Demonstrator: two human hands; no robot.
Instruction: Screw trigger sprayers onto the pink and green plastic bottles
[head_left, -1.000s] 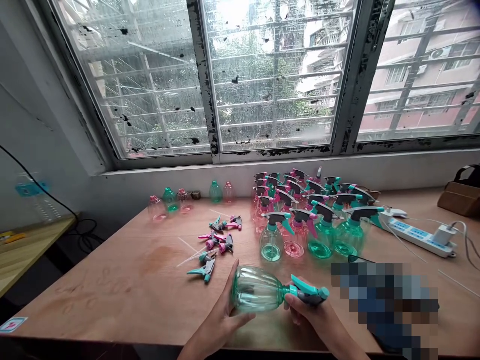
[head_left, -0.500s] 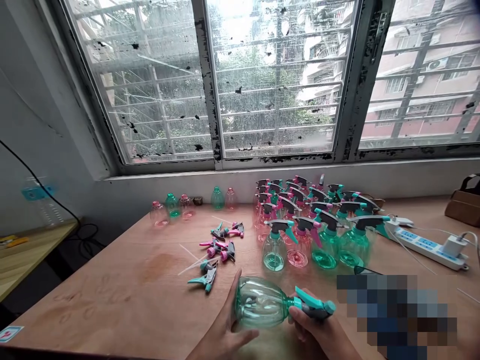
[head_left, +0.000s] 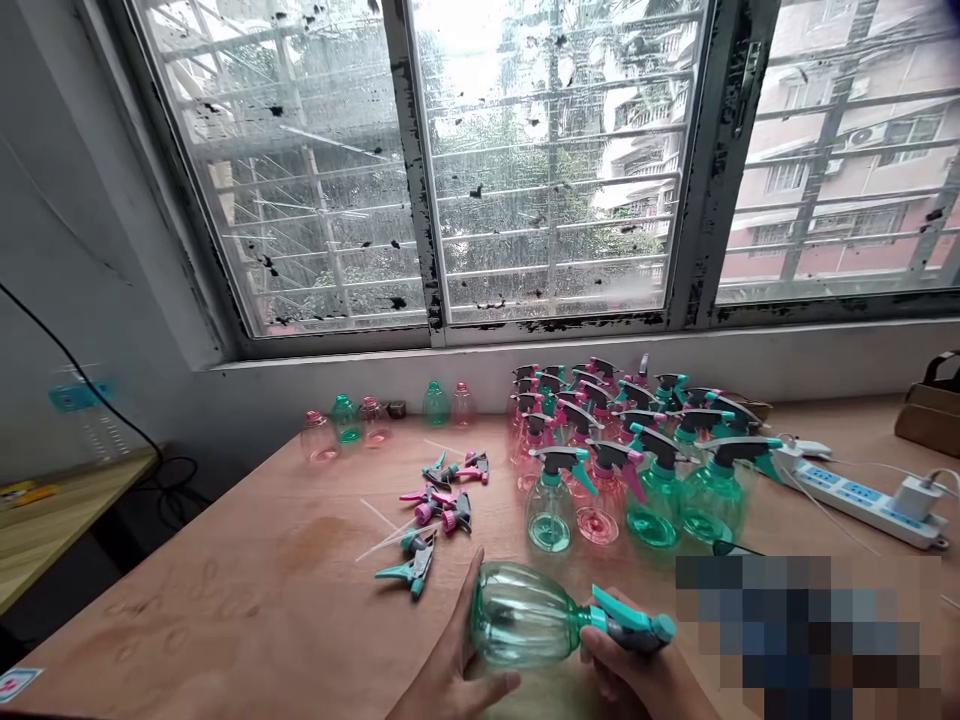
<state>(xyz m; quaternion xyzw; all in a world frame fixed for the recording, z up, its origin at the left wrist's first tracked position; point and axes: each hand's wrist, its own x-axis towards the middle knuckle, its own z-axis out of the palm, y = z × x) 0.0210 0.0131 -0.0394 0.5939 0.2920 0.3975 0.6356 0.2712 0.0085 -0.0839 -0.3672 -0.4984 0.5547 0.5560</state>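
Note:
A clear green spray bottle (head_left: 525,615) lies sideways between my hands, its base to the left. Around the base end, my left hand (head_left: 457,650) is closed, thumb below and fingers behind. My right hand (head_left: 626,665) grips the neck and collar of the teal and grey spray head (head_left: 634,622), which sits on the bottle's mouth; whether it is fully tight I cannot tell. Beyond the left hand lies a loose teal spray head (head_left: 414,565). Several pink and grey spray heads (head_left: 450,510) with thin white tubes lie farther back.
Rows of pink and green bottles with spray heads (head_left: 660,500) stand at the back right. Headless bottles (head_left: 346,418) stand near the wall. A power strip (head_left: 862,500) with cables lies at right, and a brown holder (head_left: 930,405) beyond. A blurred patch covers the lower right.
The view has shifted slightly. Both hands keep their hold on the bottle and its spray head, in nearly the same place.

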